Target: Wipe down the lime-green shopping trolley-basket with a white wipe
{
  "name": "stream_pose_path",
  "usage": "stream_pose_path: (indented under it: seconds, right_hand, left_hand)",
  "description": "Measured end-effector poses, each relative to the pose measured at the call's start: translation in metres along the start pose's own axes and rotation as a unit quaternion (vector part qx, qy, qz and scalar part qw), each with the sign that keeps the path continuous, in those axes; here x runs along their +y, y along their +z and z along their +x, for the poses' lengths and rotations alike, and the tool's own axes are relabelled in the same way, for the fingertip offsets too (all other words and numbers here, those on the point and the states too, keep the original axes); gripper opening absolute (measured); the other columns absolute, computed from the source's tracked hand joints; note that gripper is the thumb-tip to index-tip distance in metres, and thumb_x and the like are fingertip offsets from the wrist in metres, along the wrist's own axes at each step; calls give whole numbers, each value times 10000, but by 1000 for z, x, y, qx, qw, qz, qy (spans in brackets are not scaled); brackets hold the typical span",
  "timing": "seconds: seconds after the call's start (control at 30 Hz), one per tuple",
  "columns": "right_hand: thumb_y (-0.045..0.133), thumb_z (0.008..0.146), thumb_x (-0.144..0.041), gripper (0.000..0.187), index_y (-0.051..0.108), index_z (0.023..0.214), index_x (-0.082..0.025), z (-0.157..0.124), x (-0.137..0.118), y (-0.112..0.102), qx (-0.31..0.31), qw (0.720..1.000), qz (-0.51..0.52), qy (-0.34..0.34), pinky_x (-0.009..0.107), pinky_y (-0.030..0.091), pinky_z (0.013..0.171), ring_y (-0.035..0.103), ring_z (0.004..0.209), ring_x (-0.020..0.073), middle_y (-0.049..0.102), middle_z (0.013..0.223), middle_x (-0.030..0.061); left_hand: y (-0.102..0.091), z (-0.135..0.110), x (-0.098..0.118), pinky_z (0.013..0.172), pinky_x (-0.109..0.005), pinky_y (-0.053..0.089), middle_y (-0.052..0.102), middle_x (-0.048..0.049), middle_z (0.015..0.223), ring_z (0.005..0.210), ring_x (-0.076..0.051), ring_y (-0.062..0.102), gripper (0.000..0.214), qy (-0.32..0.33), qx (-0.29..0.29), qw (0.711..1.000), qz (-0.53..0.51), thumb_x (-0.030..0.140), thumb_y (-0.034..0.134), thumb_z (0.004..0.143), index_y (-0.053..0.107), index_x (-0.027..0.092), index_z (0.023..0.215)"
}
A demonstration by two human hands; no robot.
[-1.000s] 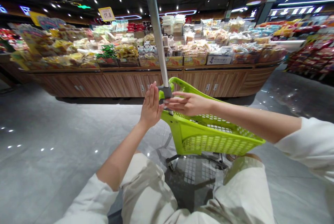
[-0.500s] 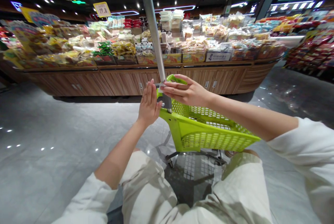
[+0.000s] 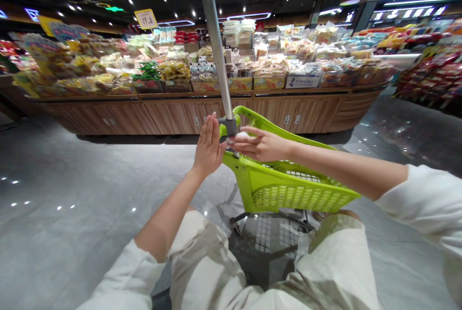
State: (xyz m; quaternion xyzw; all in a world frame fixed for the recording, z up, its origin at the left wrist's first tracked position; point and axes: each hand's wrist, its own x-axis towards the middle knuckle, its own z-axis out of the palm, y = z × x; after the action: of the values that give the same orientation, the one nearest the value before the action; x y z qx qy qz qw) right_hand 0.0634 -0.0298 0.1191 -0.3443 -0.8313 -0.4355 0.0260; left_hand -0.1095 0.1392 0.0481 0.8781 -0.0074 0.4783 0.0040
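Observation:
A bright green shopping cart (image 3: 249, 180) stands in front of me, with a metal pole (image 3: 215, 35) rising from the grey bracket (image 3: 228, 127) at its corner. Against the lower part of that bracket, my right hand (image 3: 265, 144) pinches a small crumpled white tissue (image 3: 242, 135), partly hidden by the fingers. My left hand (image 3: 208, 148) is upright at the bracket's left side, its fingers straight and held together, the thumb pointing toward the right fingertips. Nothing shows in the left palm; whether it touches the bracket I cannot tell.
Beyond the cart runs a long wooden display counter (image 3: 173, 115) heaped with packaged snacks. A yellow-edged price sign (image 3: 146, 19) stands above it. More shelves of packets (image 3: 422, 74) are at the right. The floor (image 3: 90, 194) is shiny grey tile. My knees flank the cart's wheels.
My right hand has slid down from the pole's base to the lower bracket with the white tissue, uncovering the bracket's upper part. The left hand is nearly where it was.

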Motion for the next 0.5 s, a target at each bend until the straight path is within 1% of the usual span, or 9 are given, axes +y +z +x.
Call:
stream_pose_path:
  seconds: [0.07,0.1,0.17,0.23,0.3,0.37,0.43,0.47,0.5]
  right_hand:
    - [525,938,-98,360,627,1271,-189,2,1,2,-1,1000,23,-14,397,245,1248,501,1351,163,646,1346,32]
    - [524,935,-89,386,613,1295,-198,4,4,1,7,999,32,3,424,224,1253,495,1356,167,642,1351,34]
    - [516,933,-75,457,559,1363,-225,9,14,-1,33,997,41,62,509,164,1256,463,1383,186,615,1386,40]
    - [506,942,-80,482,521,1399,-233,10,16,-2,43,994,23,96,558,130,1251,431,1406,203,580,1424,41]
    - [504,951,-99,438,547,1371,-213,5,7,2,26,997,-13,75,532,154,1256,435,1404,197,567,1436,36]
    - [510,955,-124,353,620,1282,-199,-3,-9,7,-6,999,-35,12,452,224,1256,468,1378,172,593,1409,16]
    - [503,961,-146,305,664,1212,-211,-8,-18,10,-29,998,-35,-43,391,282,1240,497,1353,149,624,1373,-12]
    - [495,966,-150,306,663,1212,-214,-8,-18,10,-31,998,-35,-47,389,290,1237,501,1349,147,628,1368,-15]
    - [486,970,-149,320,648,1239,-212,-6,-15,9,-26,998,-38,-34,408,279,1241,494,1355,154,620,1378,-10]
  left_hand:
    - [0,0,0,1240,-495,130,-7,-96,1676,1544,-250,22,683,3,-2,1000,2,418,289,1032,-64,222,1581]
    - [0,0,0,1240,-496,130,-8,-97,1675,1543,-251,21,684,3,-3,1000,3,421,288,1031,-65,221,1581]
    - [0,0,0,1239,-499,133,-5,-99,1675,1543,-253,24,684,-1,-5,1000,5,424,284,1031,-67,221,1581]
    - [-1,1,1,1237,-504,143,-3,-99,1675,1543,-253,28,682,-3,-5,1000,8,419,282,1031,-72,224,1580]
    - [-1,1,1,1234,-507,152,-7,-100,1676,1544,-253,31,680,0,-6,1000,12,403,282,1031,-77,224,1579]
    - [-2,1,1,1235,-507,151,-14,-102,1676,1544,-254,28,685,6,-6,1000,15,390,289,1030,-82,219,1579]
    - [-1,1,0,1236,-508,145,-18,-103,1677,1544,-257,26,691,7,-9,1000,15,386,299,1028,-83,218,1579]
    - [-1,1,0,1236,-510,142,-18,-102,1677,1544,-258,26,691,7,-8,1000,14,389,300,1028,-82,220,1579]
    - [-1,1,0,1236,-512,140,-17,-100,1677,1544,-258,27,689,6,-7,1000,12,393,298,1028,-81,224,1579]
